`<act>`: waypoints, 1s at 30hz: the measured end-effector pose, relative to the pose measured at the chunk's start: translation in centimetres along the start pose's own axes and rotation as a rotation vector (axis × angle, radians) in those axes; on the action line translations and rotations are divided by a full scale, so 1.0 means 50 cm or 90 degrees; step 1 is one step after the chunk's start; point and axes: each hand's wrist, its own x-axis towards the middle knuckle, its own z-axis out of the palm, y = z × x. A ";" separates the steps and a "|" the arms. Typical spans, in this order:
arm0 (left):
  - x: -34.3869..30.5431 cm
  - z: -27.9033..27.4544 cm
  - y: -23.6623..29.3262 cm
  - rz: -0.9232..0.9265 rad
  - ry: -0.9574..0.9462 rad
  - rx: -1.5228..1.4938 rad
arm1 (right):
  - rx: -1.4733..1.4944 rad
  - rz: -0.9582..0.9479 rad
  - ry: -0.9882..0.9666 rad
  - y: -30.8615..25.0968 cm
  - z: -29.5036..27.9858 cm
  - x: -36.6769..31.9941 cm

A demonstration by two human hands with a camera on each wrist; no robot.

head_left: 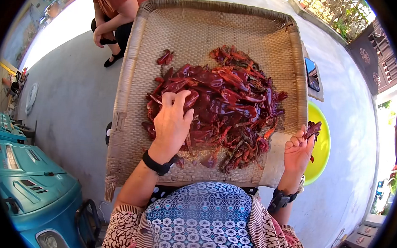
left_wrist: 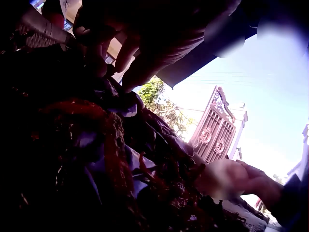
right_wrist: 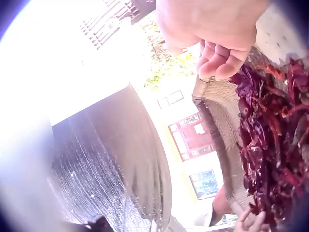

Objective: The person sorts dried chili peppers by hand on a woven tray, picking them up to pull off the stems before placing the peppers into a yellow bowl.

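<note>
A broad heap of dried red chili peppers (head_left: 226, 94) covers the middle of a woven tray (head_left: 133, 90). My left hand (head_left: 172, 125) reaches over the heap's left side, its bent fingertips pinching a chili on top; the left wrist view is dark around these fingers (left_wrist: 128, 53). At the tray's right edge my right hand (head_left: 298, 150) holds a dark red dried chili (head_left: 313, 129) between thumb and fingers. This hand overlaps the rim of a yellow-green basin (head_left: 323, 147). Curled fingers (right_wrist: 227, 67) show in the right wrist view, where the held chili is hidden.
Another person (head_left: 119, 14) in an orange top sits beyond the tray's far left corner. A phone (head_left: 312, 75) lies by the tray's right edge. A teal vehicle (head_left: 36, 183) stands at left on the concrete floor (head_left: 75, 105). One loose chili piece (head_left: 165, 57) lies apart from the heap.
</note>
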 end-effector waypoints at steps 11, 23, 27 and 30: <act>-0.003 0.011 -0.008 0.033 -0.011 -0.020 | -0.780 -0.105 -0.133 0.130 0.148 0.007; -0.009 0.006 -0.023 -0.081 -0.006 -0.272 | -0.561 0.027 -0.136 0.113 0.133 -0.025; -0.008 -0.009 0.010 -0.201 -0.145 -0.461 | -0.351 -0.011 -0.028 0.063 0.063 -0.002; -0.018 0.003 0.018 -0.170 -0.186 -0.449 | -0.074 -0.036 0.059 0.011 -0.011 0.030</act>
